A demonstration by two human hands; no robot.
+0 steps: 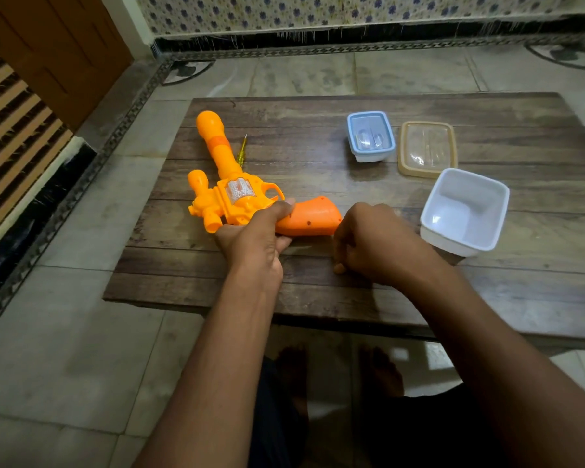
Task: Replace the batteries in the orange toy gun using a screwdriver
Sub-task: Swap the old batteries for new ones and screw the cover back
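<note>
The orange toy gun lies on its side on the wooden table, barrel pointing to the far left, darker orange grip toward the middle. My left hand holds it where the body meets the grip. My right hand rests on the table at the butt end of the grip, fingers curled; whether it holds something small I cannot tell. A screwdriver with a clear yellow handle lies just behind the barrel, partly hidden by it.
A small blue-lidded box stands at the back middle. Beside it lies a beige lid. An open white tub sits to the right of my right hand. The table is low, with tiled floor around it.
</note>
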